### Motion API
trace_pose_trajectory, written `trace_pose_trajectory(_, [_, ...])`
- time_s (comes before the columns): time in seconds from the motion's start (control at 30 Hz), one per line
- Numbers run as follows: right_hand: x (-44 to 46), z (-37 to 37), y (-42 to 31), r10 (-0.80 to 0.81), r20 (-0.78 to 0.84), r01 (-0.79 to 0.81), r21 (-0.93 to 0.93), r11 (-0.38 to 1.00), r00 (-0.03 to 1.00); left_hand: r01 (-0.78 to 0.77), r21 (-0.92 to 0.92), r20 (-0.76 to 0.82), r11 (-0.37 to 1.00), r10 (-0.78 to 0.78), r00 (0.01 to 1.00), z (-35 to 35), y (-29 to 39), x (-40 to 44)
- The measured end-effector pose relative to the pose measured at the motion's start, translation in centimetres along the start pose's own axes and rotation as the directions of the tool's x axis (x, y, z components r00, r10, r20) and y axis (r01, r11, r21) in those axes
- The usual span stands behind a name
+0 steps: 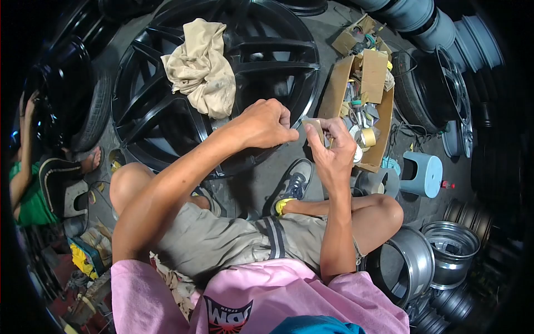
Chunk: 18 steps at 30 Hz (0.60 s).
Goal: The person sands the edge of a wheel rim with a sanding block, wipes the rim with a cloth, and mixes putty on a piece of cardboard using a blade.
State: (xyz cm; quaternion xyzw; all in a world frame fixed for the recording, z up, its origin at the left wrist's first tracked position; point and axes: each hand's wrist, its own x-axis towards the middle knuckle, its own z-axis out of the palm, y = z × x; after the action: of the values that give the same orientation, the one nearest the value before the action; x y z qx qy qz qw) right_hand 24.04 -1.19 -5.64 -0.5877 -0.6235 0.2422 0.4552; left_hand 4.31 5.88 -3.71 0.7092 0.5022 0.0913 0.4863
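Observation:
My right hand point(332, 143) is closed, pinching a small folded tan piece that looks like sandpaper point(316, 129) between thumb and fingers. A short gap to the left, my left hand point(266, 123) is held over the near right edge of a large black spoked wheel rim point(272, 65). Its fingers are curled in and the thumb points toward the right hand; whatever they may hold is hidden. A crumpled beige cloth point(203, 69) lies on top of the rim's spokes, beyond the left hand.
At right stands an open cardboard box point(329, 92) full of tools, tape and scraps. A light blue stool point(424, 174), a tyre point(409, 92) and several metal rims point(451, 250) are farther right. Another person in green shorts point(40, 195) sits at left.

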Motion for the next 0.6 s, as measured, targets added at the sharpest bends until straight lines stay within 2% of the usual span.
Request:
trace_pose_trajectory(0.13, [0.31,0.29,0.41,-0.057,-0.042,0.057,-0.011,0.998,0.997,-0.051,0.003,-0.023,0.999,0.051,0.998,0.31,-0.37,0.26])
trace_pose_trajectory(0.2, [0.31,-0.15,-0.23,-0.019,0.020,0.020,-0.066,0.998,1.000,-0.036,-0.003,-0.018,0.999,0.036,0.999,0.20,-0.23,0.17])
trace_pose_trajectory(0.4, [0.52,0.27,0.61,-0.052,-0.026,0.052,-0.024,0.998,0.998,-0.028,-0.010,-0.013,1.000,0.028,1.000,0.35,-0.24,0.21])
trace_pose_trajectory(0.53, [0.45,-0.06,0.31,-0.031,0.026,0.032,-0.052,0.998,0.999,-0.021,-0.012,-0.002,1.000,0.021,1.000,0.15,-0.17,0.12])
trace_pose_trajectory(0.6, [0.60,0.18,0.54,-0.043,-0.037,0.041,-0.041,0.998,0.998,-0.027,-0.010,0.001,1.000,0.027,1.000,0.20,-0.32,0.24])
